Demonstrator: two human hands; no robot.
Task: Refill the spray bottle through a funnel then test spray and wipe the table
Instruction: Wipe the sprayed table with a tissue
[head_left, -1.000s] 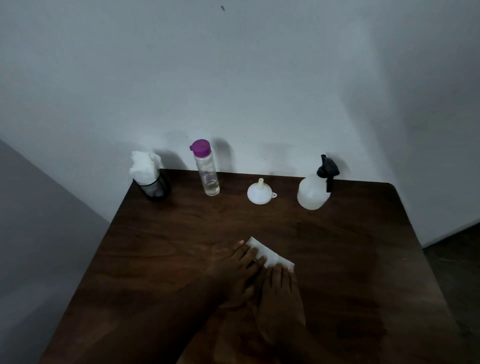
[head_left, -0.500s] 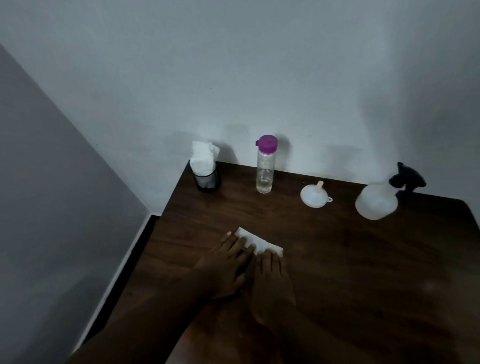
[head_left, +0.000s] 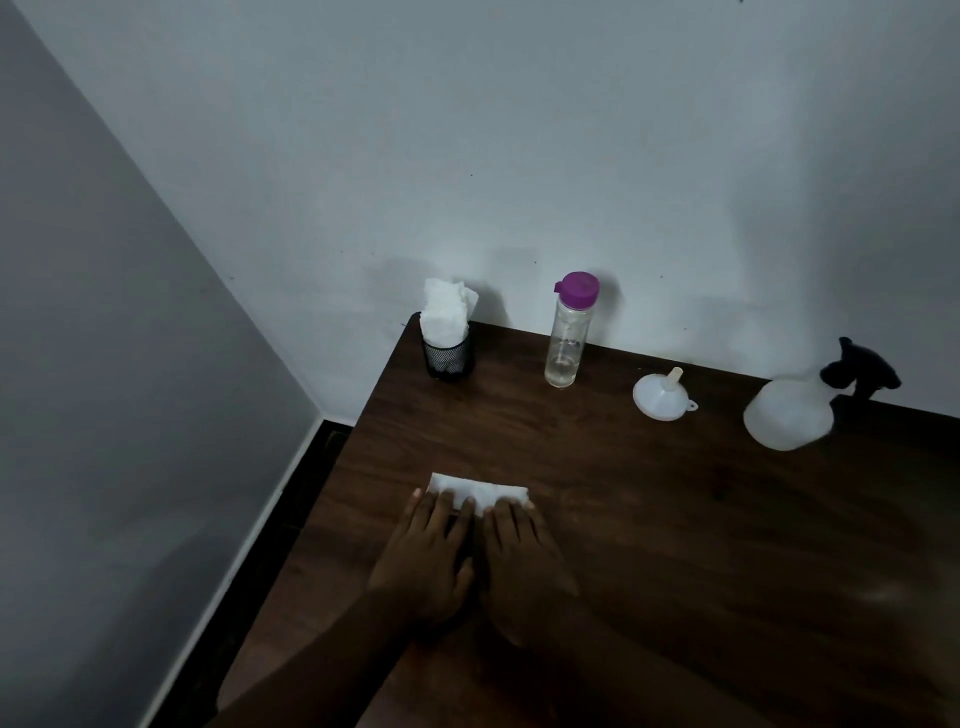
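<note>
A folded white tissue (head_left: 478, 489) lies flat on the dark wooden table (head_left: 675, 519). My left hand (head_left: 428, 558) and my right hand (head_left: 519, 566) lie side by side on it, fingers straight, pressing its near part; only its far strip shows. At the back right stands the translucent spray bottle (head_left: 792, 413) with a black trigger head. A white funnel (head_left: 661, 397) rests mouth-down to its left. Further left stands a clear water bottle (head_left: 566, 338) with a purple cap, holding a little liquid.
A black mesh cup (head_left: 448, 356) stuffed with white tissues stands at the table's back left corner. White walls close the back and left. The table's left edge runs just beside my left hand, with dark floor (head_left: 249, 597) below.
Both hands have slid the tissue leftwards across the table toward its left edge, and the tissue now lies more level. My head turned left, so the spray bottle sits near the right border.
</note>
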